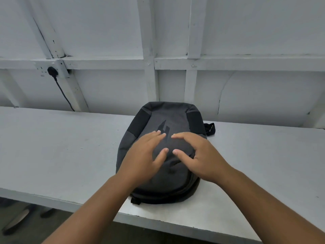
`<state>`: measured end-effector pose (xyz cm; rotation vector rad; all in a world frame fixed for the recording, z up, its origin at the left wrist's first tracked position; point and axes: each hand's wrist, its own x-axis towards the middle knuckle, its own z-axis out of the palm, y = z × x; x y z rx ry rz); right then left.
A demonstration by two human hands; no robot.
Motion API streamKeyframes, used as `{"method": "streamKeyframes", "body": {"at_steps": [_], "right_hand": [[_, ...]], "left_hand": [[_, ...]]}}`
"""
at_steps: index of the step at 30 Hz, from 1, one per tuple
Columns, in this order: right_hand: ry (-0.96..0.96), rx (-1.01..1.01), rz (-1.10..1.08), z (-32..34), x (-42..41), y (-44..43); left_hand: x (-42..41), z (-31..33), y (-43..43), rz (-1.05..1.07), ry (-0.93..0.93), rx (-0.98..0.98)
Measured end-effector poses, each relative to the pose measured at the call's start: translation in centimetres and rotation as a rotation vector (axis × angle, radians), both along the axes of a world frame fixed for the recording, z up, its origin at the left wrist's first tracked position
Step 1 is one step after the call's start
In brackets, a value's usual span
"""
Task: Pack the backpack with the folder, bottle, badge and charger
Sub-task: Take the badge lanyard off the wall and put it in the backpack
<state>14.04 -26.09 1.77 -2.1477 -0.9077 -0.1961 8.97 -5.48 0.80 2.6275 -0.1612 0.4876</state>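
A dark grey and black backpack [174, 117] lies flat on the white table [61, 152], its zip closed as far as I can see and its top end pointing toward me. My left hand [144, 155] rests palm-down on the left of its front panel with fingers spread. My right hand [200, 154] lies on the right of the panel, fingers apart and slightly curled, holding nothing. The thumbs nearly meet in the middle. No folder, bottle, badge or charger is visible.
A black strap with a buckle [210, 128] sticks out at the backpack's far right. On the white panelled wall behind, a black plug [52, 71] sits in a socket with its cable hanging down. The table's front edge [158, 221] runs close below my forearms.
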Motion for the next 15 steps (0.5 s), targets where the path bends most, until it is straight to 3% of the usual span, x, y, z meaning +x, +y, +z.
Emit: {"method": "streamKeyframes", "body": {"at_steps": [5, 15], "right_hand": [[-0.018, -0.057, -0.068, 0.7, 1.2, -3.1], [0.092, -0.079, -0.549, 0.3, 0.1, -11.4]], "left_hand": [[1.8, 0.9, -3.4, -0.043, -0.009, -0.032], [9.4, 2.2, -12.2, -0.429, 0.031, -0.08]]}}
